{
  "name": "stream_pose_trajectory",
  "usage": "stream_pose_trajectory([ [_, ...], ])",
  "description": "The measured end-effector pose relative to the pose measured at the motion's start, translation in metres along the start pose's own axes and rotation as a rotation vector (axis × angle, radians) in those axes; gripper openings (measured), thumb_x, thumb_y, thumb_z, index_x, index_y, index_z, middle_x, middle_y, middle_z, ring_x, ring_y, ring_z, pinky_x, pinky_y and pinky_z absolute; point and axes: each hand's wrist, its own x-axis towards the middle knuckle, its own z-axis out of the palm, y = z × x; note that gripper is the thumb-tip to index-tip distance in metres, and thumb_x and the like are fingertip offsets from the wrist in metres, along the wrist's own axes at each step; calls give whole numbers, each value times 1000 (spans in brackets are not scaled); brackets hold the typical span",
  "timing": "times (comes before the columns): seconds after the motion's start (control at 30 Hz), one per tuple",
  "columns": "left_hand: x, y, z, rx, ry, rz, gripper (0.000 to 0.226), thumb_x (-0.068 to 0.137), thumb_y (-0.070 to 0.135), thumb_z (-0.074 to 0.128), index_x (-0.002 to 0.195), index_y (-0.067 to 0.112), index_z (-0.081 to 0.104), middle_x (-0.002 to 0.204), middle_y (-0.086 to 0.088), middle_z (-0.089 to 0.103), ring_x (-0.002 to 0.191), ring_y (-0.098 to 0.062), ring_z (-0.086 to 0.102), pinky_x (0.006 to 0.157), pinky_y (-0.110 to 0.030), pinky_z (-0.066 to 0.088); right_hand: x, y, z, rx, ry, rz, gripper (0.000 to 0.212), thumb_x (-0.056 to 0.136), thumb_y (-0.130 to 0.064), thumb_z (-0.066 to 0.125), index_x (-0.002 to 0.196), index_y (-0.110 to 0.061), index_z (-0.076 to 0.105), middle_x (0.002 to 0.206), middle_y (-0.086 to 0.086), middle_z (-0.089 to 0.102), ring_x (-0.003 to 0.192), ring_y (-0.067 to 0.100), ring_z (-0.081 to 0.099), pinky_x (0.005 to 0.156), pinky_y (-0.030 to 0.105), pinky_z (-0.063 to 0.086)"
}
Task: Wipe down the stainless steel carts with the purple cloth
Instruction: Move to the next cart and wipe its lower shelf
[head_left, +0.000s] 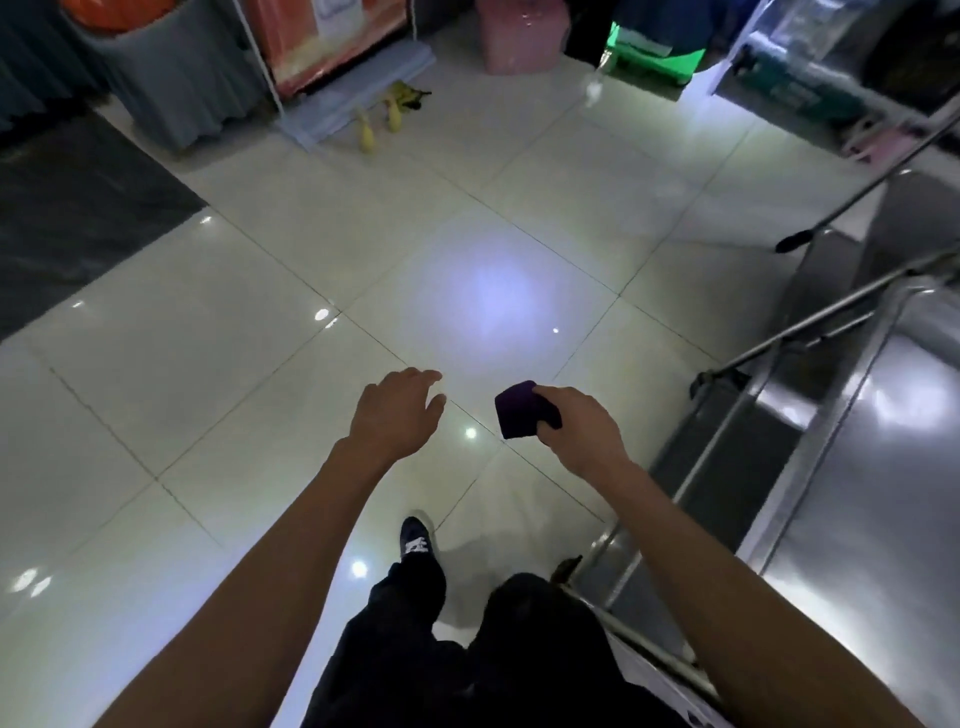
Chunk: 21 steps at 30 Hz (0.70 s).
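My right hand (582, 423) fingers grip the folded purple cloth (519, 410), soft and light I judge; left hand (397, 410) fingers hang loose, holding nothing.

A glossy floor (249, 395) of large pale tiles fills most of the view, with thin dark grout lines and a bright bluish-white patch of reflected light (488, 296) at its middle; small ceiling-light glints dot it. A dark grey mat (78, 218) lies at the far left. Along the far edge stand a grey fabric-skirted stand (182, 88), an orange panel (332, 36), a pink stool (519, 36) and a green crate (649, 62). Two small yellow bottles (379, 124) stand on the floor nearby.
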Motion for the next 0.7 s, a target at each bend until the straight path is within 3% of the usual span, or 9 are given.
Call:
stream_pose_trajectory([
  [0.3,157,83,-17,82,-196,336,46,104,40,46,146,24,48,145,0,54,132,-24,51,107,-42,40,54,62,-43,140,155,320,51,91,-21,63,141,-26,53,129,0,63,110,22,61,88,41,54],
  [0.7,331,262,-19,339,-351,699,45,105,40,43,146,23,49,143,-2,56,129,-25,53,103,-41,43,135,160,-116,342,335,615,54,92,-22,64,143,-26,50,134,-1,60,117,20,58,96,40,51],
])
